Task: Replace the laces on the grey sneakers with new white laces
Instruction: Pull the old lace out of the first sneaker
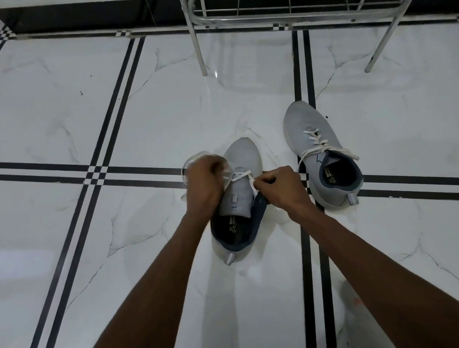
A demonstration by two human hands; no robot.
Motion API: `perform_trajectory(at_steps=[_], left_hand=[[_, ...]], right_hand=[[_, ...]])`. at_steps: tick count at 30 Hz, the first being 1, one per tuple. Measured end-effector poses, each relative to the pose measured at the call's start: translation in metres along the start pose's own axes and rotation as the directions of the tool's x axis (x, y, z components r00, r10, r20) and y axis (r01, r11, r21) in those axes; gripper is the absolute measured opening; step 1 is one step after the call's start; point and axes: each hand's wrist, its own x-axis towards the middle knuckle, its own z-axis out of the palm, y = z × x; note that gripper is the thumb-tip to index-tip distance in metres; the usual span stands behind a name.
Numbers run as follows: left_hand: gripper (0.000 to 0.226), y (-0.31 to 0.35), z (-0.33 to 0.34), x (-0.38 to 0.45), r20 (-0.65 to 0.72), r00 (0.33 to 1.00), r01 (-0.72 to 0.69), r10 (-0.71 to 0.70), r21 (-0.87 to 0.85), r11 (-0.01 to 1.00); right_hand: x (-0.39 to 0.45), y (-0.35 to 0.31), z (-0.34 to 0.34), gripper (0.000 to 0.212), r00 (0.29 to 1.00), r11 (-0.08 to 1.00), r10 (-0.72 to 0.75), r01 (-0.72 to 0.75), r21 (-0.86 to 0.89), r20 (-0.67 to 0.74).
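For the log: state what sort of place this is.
Probably a home, perhaps an entryway: glossy marble-look floor tiles with black stripes, a metal wire rack by the wall, and grey sneakers on the floor.

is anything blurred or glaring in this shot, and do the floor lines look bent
Head view: the left hand and the white lace loop beside it are motion-blurred; the right hand and far sneaker are sharper. A small glare spot sits on the floor near the rack leg. Tile lines splay, wide-angle distortion.

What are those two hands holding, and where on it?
Both hold the white lace of the near sneaker: the left hand grips one free end, the right hand pinches the other beside the eyelets.
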Motion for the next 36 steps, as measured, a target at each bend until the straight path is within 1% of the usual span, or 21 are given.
perform_trajectory(at_steps=[1, 2, 3, 4, 5, 6, 7, 9, 10, 12, 14, 16, 22, 25, 26, 28, 29, 30, 31, 33, 36], left_hand=[[0.015, -0.008, -0.012, 0.005, -0.168, 0.971, 0.150, -0.169, -0.123, 0.981], [0.012, -0.020, -0.024, 0.012, -0.261, 0.914, 0.266, -0.312, -0.197, 0.944], [0.017, -0.026, -0.034, 0.016, -0.283, 0.874, 0.352, -0.396, -0.194, 0.916], [0.038, -0.030, -0.038, 0.014, -0.242, 0.864, 0.415, -0.441, -0.152, 0.897], [0.059, -0.029, -0.038, 0.011, -0.180, 0.880, 0.423, -0.440, -0.129, 0.897], [0.071, -0.022, -0.033, 0.004, -0.135, 0.906, 0.386, -0.401, -0.128, 0.914], [0.071, -0.011, -0.026, -0.007, -0.095, 0.940, 0.313, -0.327, -0.137, 0.940], [0.057, 0.005, -0.008, -0.031, 0.029, 0.987, 0.159, -0.157, -0.082, 0.984], [0.049, 0.010, 0.000, -0.040, 0.103, 0.989, 0.107, -0.104, -0.027, 0.994], [0.030, 0.009, 0.012, -0.046, 0.135, 0.989, 0.054, -0.058, 0.032, 0.998], [0.014, 0.005, 0.015, -0.044, 0.085, 0.994, 0.066, -0.067, 0.017, 0.998], [0.011, 0.004, 0.013, -0.042, 0.057, 0.994, 0.097, -0.096, -0.022, 0.995], [0.012, -0.007, 0.009, -0.048, 0.095, 0.934, 0.357, -0.345, -0.307, 0.882], [0.013, -0.007, 0.010, -0.055, 0.098, 0.917, 0.392, -0.385, -0.395, 0.831], [0.013, -0.008, 0.010, -0.056, 0.087, 0.918, 0.389, -0.388, -0.396, 0.832], [0.011, -0.012, 0.009, -0.055, 0.069, 0.920, 0.381, -0.385, -0.383, 0.842], [0.011, -0.013, 0.009, -0.055, 0.070, 0.920, 0.382, -0.385, -0.377, 0.844], [0.011, -0.014, 0.010, -0.054, 0.069, 0.920, 0.383, -0.387, -0.371, 0.846], [0.011, -0.014, 0.010, -0.056, 0.066, 0.921, 0.380, -0.384, -0.366, 0.849], [0.012, -0.014, 0.012, -0.056, 0.062, 0.924, 0.374, -0.378, -0.356, 0.856], [0.014, -0.013, 0.014, -0.057, 0.054, 0.933, 0.352, -0.355, -0.336, 0.873]], right_hand=[[-0.001, 0.001, -0.001, 0.022, 1.000, 1.000, -0.004, 0.004, -0.009, -0.006], [-0.001, 0.002, -0.002, 0.022, 1.000, 1.000, -0.013, 0.012, -0.013, -0.016], [-0.003, 0.004, -0.003, 0.022, 1.000, 1.000, -0.019, 0.019, -0.015, -0.022], [-0.004, 0.004, -0.004, 0.021, 0.999, 0.999, -0.028, 0.028, -0.025, -0.017], [-0.004, 0.003, -0.005, 0.020, 0.999, 0.999, -0.040, 0.039, -0.034, -0.015], [-0.003, 0.002, -0.006, 0.018, 0.999, 0.998, -0.050, 0.049, -0.044, -0.016], [-0.001, 0.002, -0.006, 0.015, 0.999, 0.997, -0.051, 0.050, -0.055, -0.017], [0.003, -0.001, -0.005, 0.008, 0.997, 0.991, -0.068, 0.064, -0.117, -0.028], [0.005, -0.002, -0.004, 0.012, 0.995, 0.983, -0.093, 0.085, -0.162, -0.044], [0.010, 0.000, 0.003, 0.025, 0.974, 0.948, -0.223, 0.206, -0.244, -0.044], [0.015, 0.000, 0.011, 0.031, 0.935, 0.887, -0.355, 0.344, -0.307, 0.021], [0.021, 0.000, 0.019, 0.026, 0.904, 0.832, -0.417, 0.420, -0.363, 0.092], [0.025, -0.014, 0.027, 0.013, 0.873, 0.723, -0.460, 0.474, -0.503, 0.162], [0.028, -0.019, 0.029, 0.016, 0.857, 0.688, -0.460, 0.509, -0.517, 0.232], [0.030, -0.017, 0.026, 0.017, 0.874, 0.721, -0.455, 0.475, -0.505, 0.173], [0.040, -0.004, 0.009, 0.017, 0.922, 0.859, -0.367, 0.283, -0.427, -0.127], [0.046, 0.005, -0.002, 0.016, 0.916, 0.911, -0.299, 0.189, -0.368, -0.269], [0.049, 0.013, -0.010, 0.012, 0.906, 0.935, -0.247, 0.129, -0.331, -0.344], [0.049, 0.017, -0.014, 0.011, 0.910, 0.948, -0.223, 0.117, -0.297, -0.351], [0.046, 0.014, -0.009, 0.023, 0.921, 0.941, -0.304, 0.250, -0.228, -0.243], [0.036, -0.002, 0.010, 0.016, 0.882, 0.845, -0.466, 0.465, -0.262, 0.062]])
